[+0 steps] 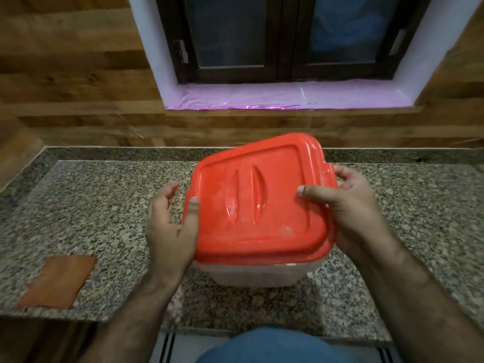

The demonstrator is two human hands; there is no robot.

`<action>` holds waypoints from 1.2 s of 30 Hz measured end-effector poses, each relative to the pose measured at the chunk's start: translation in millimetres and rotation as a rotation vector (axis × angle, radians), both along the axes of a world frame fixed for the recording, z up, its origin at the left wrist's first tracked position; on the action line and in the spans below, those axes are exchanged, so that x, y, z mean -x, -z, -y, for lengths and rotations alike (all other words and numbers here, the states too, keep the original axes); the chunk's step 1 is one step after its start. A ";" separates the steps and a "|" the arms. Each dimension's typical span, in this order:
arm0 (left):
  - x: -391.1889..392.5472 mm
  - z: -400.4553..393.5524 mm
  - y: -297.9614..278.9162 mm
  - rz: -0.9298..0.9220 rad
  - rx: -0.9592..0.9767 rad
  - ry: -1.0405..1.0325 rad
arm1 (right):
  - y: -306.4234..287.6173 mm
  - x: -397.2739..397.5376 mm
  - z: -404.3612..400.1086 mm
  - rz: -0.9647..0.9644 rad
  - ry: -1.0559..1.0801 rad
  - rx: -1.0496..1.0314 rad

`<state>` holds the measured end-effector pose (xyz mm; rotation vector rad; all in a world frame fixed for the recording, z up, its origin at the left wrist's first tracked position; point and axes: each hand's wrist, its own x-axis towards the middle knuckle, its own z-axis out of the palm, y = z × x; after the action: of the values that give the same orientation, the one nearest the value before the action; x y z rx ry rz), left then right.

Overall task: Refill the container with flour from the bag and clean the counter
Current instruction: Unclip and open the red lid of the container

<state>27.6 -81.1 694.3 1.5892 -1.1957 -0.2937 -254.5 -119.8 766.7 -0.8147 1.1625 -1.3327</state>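
Clear container (pixel 258 273) with red lid (pixel 259 200) on granite counter (pixel 91 205), between both hands: left hand (pixel 170 226) and right hand (pixel 348 205) each grip a lid edge, thumbs on top.

Hands: two, a left hand (pixel 170 226) and a right hand (pixel 348 205)
Containers: one clear plastic container (pixel 256 275)
Lids: one red lid (pixel 262 200), with two raised ridges on top
Worktops: one speckled granite worktop (pixel 104 205)
Cloths: one flat brown cloth (pixel 57 281) on the worktop
Windows: one window (pixel 285 38), with two panes
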 end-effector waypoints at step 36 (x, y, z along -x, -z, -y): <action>96.7 4.1 26.5 1.130 -0.363 0.819 | 237.1 117.5 28.1 -1.726 -0.722 -0.040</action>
<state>-69.2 -85.2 667.8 1.4768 -2.8036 -0.1003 -372.0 -147.8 529.6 -2.2115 1.7613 0.2993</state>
